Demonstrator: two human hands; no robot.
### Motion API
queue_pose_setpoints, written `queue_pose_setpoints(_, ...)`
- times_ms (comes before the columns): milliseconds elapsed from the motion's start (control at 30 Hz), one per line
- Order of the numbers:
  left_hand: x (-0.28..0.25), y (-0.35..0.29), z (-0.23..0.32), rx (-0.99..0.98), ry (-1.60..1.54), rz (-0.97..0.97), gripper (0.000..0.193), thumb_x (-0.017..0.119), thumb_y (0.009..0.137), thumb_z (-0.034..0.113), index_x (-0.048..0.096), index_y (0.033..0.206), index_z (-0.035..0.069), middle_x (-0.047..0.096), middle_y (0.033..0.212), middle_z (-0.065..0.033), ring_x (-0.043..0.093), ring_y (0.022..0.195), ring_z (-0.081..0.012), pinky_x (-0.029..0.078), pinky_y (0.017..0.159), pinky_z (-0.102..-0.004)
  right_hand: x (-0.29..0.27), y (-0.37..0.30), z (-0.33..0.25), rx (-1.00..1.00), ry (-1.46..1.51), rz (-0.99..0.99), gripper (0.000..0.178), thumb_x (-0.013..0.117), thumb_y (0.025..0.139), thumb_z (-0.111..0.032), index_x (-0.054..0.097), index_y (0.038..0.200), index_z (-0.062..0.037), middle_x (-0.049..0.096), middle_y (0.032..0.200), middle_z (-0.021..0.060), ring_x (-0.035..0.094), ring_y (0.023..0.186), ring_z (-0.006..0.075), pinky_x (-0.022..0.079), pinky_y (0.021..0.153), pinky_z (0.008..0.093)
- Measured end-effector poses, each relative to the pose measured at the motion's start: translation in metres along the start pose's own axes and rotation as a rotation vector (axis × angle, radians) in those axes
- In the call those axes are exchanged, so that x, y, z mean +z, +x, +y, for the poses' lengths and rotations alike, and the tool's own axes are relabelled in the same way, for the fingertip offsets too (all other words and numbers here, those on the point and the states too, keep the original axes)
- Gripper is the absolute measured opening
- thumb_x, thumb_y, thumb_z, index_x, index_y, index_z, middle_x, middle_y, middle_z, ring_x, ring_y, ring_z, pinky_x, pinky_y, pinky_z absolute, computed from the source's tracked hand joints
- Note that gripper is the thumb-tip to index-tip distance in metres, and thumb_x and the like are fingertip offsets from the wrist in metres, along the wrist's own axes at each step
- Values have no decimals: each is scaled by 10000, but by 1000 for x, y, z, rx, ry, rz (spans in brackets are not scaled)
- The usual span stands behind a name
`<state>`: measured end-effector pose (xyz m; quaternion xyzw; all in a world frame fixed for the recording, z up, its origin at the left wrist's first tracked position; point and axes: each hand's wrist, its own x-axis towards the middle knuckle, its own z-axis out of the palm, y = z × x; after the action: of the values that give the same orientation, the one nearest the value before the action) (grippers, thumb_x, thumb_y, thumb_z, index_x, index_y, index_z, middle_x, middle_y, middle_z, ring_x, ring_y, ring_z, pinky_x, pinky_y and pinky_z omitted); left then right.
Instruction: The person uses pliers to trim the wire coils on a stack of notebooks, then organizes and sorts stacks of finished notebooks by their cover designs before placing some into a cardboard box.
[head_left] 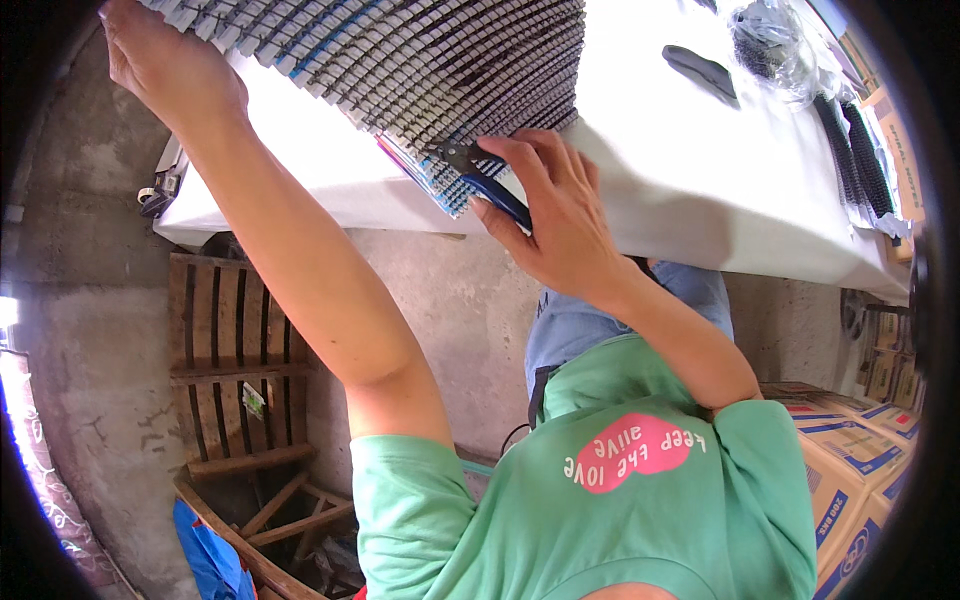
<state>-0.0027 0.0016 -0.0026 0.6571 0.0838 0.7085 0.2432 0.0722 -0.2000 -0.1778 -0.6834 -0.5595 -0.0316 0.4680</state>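
White cloth covers the table [680,185], and on its front part, left of the middle, lies a broad sheet-like mass of wire-bound notebooks [430,80], rows of dark loops running across pale paper edges. Over the table's front edge, the right hand [560,205] grasps blue-handled pliers [498,198] between thumb and fingers, their dark head against the near corner of the notebooks. Whether the tool's jaws are closed cannot be told. The left hand [170,75], beyond the table's left end, is bent at the notebooks' left edge; its fingertips are hidden, so I cannot tell whether it grips.

On the table's right half lie a flat black elongated object [700,72] and a clear plastic bag [775,45] with dark contents; black binding coils [866,155] sit at its right end. A tape dispenser [158,195] is at the table's left corner. Below the table stand a slatted wooden chair [245,370] to the left and cardboard boxes [835,465] to the right.
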Motion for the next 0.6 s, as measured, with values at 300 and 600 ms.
queue_pose_setpoints(300,-2,3,-4,12,51,67,473,354,896,325,505,1144,-49,576,1092,-194,631,922,-260,554,789,-359,9,0,4,-134,-196,29,439,614,788,-270,481,1184,-136,464,1061,108,484,973,270,361,850,452)
queue_pose_setpoints(600,-2,10,-13,31,-49,44,459,362,893,304,516,1131,-58,583,1100,-187,643,895,-254,556,768,-367,2,1,0,461,615,-341,420,601,797,-266,484,1172,-117,485,1056,128,504,940,279,394,804,417)
